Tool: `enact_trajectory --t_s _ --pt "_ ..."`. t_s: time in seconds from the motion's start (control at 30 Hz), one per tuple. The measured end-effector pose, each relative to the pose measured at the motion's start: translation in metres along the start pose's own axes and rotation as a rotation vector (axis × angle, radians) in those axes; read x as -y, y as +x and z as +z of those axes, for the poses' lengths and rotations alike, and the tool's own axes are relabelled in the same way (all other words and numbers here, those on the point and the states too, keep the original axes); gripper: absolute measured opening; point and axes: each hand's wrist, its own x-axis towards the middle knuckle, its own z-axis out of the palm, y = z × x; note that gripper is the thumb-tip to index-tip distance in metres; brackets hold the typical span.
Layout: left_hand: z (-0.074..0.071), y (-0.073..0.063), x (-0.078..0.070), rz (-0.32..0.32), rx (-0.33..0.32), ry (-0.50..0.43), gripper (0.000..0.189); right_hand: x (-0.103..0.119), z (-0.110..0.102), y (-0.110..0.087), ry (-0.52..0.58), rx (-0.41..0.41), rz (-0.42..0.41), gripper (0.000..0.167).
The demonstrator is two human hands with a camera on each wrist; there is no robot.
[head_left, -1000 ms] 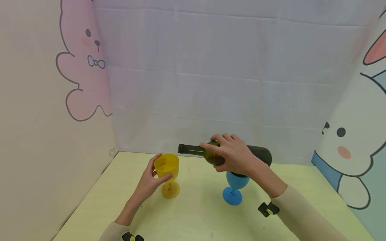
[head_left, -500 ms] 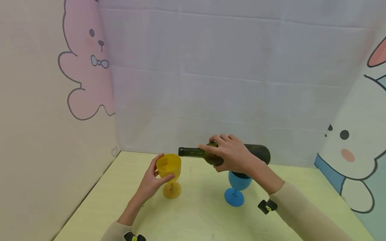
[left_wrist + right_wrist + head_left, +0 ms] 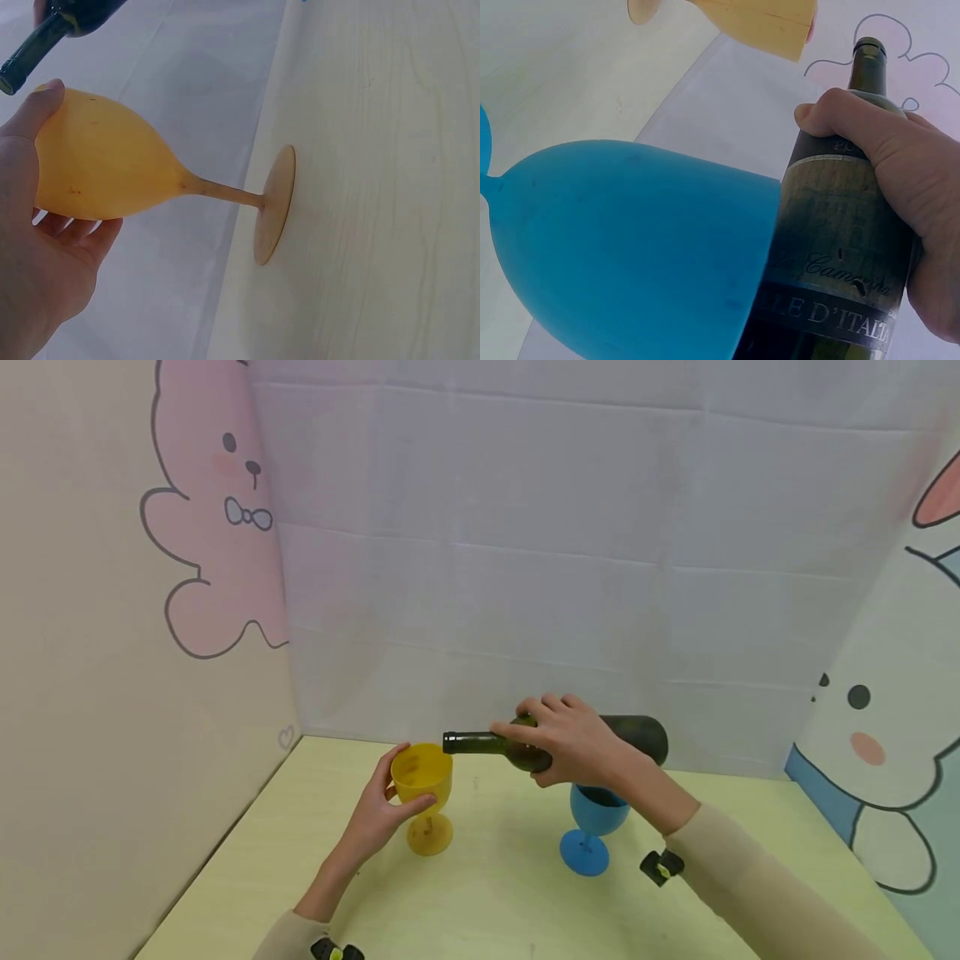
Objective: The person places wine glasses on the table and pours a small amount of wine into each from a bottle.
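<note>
A yellow goblet (image 3: 424, 777) stands upright at the table's left, its foot on the tabletop in the left wrist view. My left hand (image 3: 378, 814) grips its bowl, thumb on the near side and fingers around the far side. My right hand (image 3: 577, 743) holds a dark green wine bottle (image 3: 633, 735) by its shoulder, nearly level. The bottle's mouth points left and sits just above the goblet's right rim. A blue goblet (image 3: 600, 814) stands below the bottle, partly hidden by the right forearm. A printed label shows on the bottle (image 3: 840, 247) in the right wrist view.
The pale wooden table (image 3: 480, 902) meets a white cloth backdrop (image 3: 480, 568) behind. Side walls with a pink bear drawing (image 3: 217, 527) and a white rabbit drawing (image 3: 885, 718) close in the left and right.
The right hand and bottle have shifted slightly left relative to the goblets, and the bottle's neck has dipped closer to the yellow rim. The left hand keeps its grip.
</note>
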Motion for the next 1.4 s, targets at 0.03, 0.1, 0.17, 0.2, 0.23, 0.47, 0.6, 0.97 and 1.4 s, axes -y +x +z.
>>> enact_trajectory --t_s 0.03,0.1,0.17,0.2,0.23,0.47,0.6,0.97,1.4 --pt "0.0 0.0 -0.001 -0.002 0.0 -0.001 0.087 0.0 0.001 0.001 -0.001 0.004 -0.003 0.082" --pt "0.0 0.0 -0.001 -0.008 -0.002 -0.002 0.087 -0.001 0.001 0.002 0.0 0.016 -0.007 0.082" --pt "-0.001 0.0 -0.001 -0.009 -0.002 0.0 0.088 -0.001 0.001 0.004 0.003 0.027 -0.008 0.081" --pt "-0.001 0.0 -0.001 -0.01 -0.001 -0.001 0.088 -0.001 0.002 0.005 0.001 0.033 -0.007 0.081" --pt "-0.001 0.0 -0.001 -0.013 -0.002 -0.001 0.087 -0.001 0.002 0.005 0.0 0.043 -0.005 0.081" --pt "-0.002 0.001 -0.001 -0.017 -0.007 0.003 0.086 0.001 0.004 0.01 -0.025 0.088 -0.003 0.081" --pt "-0.001 0.001 -0.001 -0.016 -0.007 0.003 0.087 0.002 0.005 0.011 -0.04 0.1 -0.006 0.081" --pt "0.0 0.001 -0.004 -0.007 -0.001 -0.003 0.087 0.006 0.003 0.015 -0.1 0.152 -0.028 0.083" --pt "0.001 0.003 -0.001 0.0 0.001 -0.009 0.086 0.009 0.003 0.018 -0.141 0.185 -0.044 0.081"
